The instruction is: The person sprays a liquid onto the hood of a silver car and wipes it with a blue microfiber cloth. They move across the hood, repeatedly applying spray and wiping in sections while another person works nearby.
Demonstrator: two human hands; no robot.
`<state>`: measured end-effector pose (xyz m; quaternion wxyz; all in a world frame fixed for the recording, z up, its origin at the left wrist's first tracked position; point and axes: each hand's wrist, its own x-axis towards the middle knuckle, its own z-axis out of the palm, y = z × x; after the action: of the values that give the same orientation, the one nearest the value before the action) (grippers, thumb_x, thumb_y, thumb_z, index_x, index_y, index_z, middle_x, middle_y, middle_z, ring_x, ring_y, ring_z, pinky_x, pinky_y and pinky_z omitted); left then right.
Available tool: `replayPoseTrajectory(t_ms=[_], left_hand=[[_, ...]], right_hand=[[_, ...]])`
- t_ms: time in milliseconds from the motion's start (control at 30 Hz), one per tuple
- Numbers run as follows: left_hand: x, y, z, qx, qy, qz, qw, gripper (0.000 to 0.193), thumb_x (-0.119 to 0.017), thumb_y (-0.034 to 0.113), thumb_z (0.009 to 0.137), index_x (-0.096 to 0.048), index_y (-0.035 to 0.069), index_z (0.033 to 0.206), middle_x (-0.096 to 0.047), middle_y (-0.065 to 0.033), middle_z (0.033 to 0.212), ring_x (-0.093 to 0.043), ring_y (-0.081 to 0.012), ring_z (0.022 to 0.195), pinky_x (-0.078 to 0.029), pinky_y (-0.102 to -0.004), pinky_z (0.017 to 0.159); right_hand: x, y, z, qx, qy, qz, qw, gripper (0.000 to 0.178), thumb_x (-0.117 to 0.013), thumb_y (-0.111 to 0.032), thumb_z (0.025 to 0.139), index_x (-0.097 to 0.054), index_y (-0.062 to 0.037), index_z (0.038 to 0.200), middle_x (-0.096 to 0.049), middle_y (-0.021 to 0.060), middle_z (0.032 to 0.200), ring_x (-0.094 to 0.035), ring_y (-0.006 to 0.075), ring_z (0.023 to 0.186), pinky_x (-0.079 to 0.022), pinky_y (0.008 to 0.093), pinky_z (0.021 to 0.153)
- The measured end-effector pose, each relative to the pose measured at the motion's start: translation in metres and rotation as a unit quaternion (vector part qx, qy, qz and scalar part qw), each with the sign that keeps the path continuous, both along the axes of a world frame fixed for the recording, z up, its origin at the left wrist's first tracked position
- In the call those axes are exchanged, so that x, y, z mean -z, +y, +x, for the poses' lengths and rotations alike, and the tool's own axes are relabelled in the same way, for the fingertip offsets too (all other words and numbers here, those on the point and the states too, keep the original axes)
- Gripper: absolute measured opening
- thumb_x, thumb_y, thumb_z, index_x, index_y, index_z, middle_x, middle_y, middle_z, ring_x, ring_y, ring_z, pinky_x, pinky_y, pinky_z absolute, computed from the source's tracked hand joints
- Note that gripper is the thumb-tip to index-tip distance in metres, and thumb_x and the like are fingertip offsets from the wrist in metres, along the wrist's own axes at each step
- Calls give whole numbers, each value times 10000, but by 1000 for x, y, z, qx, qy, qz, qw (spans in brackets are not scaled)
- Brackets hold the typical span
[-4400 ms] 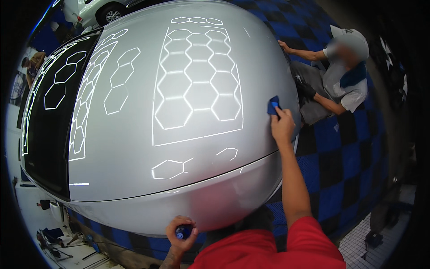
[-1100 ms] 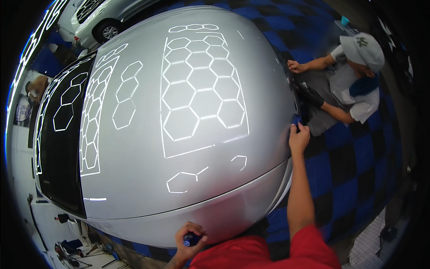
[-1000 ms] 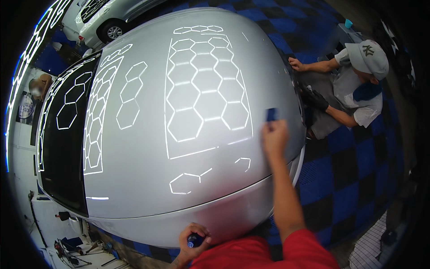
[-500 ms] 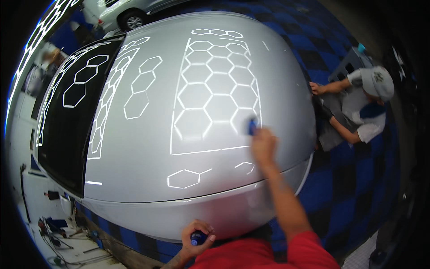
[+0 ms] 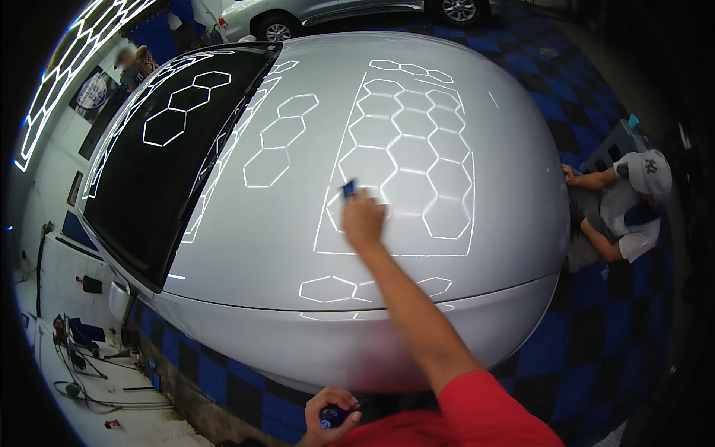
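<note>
Stretched out over the silver car hood [image 5: 246, 246], my right hand [image 5: 365, 220] grips a small dark blue applicator block [image 5: 348, 188] by its back. The block lies against the paint within the bright hexagon reflections, toward their left side. Close to my body, at the hood's near edge, my left hand [image 5: 322, 413] is curled around a small dark blue bottle [image 5: 337, 416]. Its rounded end faces up, and the rest is hidden by my fingers and palm.
At the car's front, a co-worker [image 5: 622, 205] in a light cap crouches with hands near the bumper. A dark windshield [image 5: 156, 171] borders the hood on the left. Behind stands another silver car [image 5: 350, 11]. Cables [image 5: 97, 402] hang by the white wall over blue-black checkered flooring [image 5: 588, 328].
My right hand has swept the blue block leftward across the hood, from the right side of the reflections. The left hand still holds the bottle. The whole view has shifted.
</note>
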<state>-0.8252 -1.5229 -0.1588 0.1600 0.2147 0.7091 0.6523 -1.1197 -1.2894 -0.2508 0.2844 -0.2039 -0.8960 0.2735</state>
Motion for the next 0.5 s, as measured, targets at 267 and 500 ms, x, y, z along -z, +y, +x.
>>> replayPoseTrajectory(t_ms=[267,500], left_hand=[[4,-42,-9,39,32,-6,999,202,-710,-1,761,-527,15,844,-598,-137,848,-650,-231,791,-546,-352,723],[9,-65,-2,-16,4,38,999,216,-722,-31,726,-534,20,818,-613,-140,839,-643,-202,772,-558,-335,729]], right_hand=[[38,66,134,45,16,10,999,155,-558,-114,820,-639,-33,924,-589,138,941,-582,327,871,-433,488,707],[65,217,267,380,-64,-22,922,300,-664,-205,831,-678,2,1046,-592,185,943,-597,360,879,-475,454,793]])
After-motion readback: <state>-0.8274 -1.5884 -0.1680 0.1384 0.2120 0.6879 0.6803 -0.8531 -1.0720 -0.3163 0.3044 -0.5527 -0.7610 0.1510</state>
